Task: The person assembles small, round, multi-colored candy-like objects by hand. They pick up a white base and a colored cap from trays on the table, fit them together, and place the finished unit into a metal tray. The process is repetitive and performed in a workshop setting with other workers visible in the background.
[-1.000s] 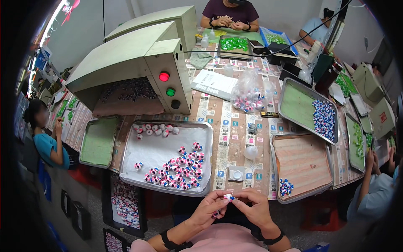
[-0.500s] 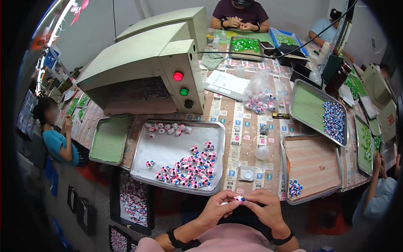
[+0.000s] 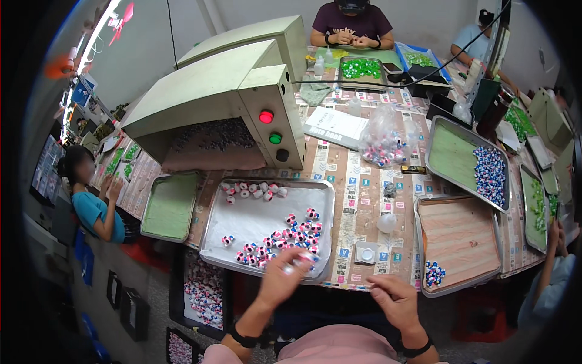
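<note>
- The left hand's fingers [image 3: 280, 262] are closed on a small white, pink and blue piece [image 3: 310, 258], blurred, over the near edge of a metal tray [image 3: 209, 239].
- The right hand [image 3: 395, 299] hovers by the table edge, fingers bent; whether its tips meet, I cannot tell.
- Similar pieces [image 3: 280, 238] cluster in that tray.
- Beyond the right hand sits a small square white holder [image 3: 365, 253].
- Farther right, a pinkish-lined tray [image 3: 459, 233] bears a small blue-and-white heap [image 3: 434, 274].

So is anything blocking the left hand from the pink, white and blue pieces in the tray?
Nothing visible does: the left hand is over the near edge of the white-lined tray, right beside the pieces.
</note>
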`<state>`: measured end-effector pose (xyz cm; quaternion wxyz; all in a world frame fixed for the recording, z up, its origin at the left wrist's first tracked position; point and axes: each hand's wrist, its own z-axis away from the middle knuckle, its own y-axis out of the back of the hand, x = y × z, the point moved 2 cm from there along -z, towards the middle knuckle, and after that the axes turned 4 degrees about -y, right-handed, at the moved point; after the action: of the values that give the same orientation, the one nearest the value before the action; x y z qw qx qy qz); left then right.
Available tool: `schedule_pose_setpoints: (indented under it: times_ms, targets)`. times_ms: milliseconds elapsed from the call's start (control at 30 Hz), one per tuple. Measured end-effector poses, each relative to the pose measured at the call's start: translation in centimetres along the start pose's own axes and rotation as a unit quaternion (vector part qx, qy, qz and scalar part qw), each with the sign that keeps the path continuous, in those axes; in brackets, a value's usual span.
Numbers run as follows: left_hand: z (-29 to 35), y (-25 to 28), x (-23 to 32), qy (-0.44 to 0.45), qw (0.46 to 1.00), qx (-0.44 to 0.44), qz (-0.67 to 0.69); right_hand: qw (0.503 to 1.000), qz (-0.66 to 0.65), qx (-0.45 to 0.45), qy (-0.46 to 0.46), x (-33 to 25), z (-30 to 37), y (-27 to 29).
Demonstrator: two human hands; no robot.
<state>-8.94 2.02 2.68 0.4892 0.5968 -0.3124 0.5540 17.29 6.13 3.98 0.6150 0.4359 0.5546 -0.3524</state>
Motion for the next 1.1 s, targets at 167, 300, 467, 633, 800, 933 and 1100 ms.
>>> schedule_pose_setpoints:
  times_ms: [167,300,467,633,800,933,1100]
  targets:
    - [-3.3,7.5,-0.7,-0.149,0.915,0.179,-0.33,0.997,0.005,0.079,-0.021,0.8,0.6,3.1]
    - [-3.7,9.6,-2.7,-0.11,0.89,0.153,-0.415,0.987,0.028,0.154,-0.04,2.2,1.6,6.1]
    - [-3.6,9.1,-3.4,-0.183,0.896,0.262,-0.309,0.954,0.095,0.283,-0.034,1.7,1.7,11.0]
    - [-1.4,5.2,-0.7,-0.023,0.985,0.087,0.148,0.914,0.271,0.294,-0.074,1.5,2.6,14.1]
    - [0.4,-2.1,1.5,0.246,0.852,-0.095,0.452,0.898,0.378,0.217,-0.06,2.6,2.5,13.8]
    - [1.9,-5.7,1.4,0.3,0.772,-0.204,0.521,0.918,0.342,0.195,-0.055,4.2,1.4,13.8]
    - [3.4,-8.3,0.5,0.342,0.716,-0.268,0.546,0.931,0.295,0.198,-0.084,4.2,0.4,14.0]
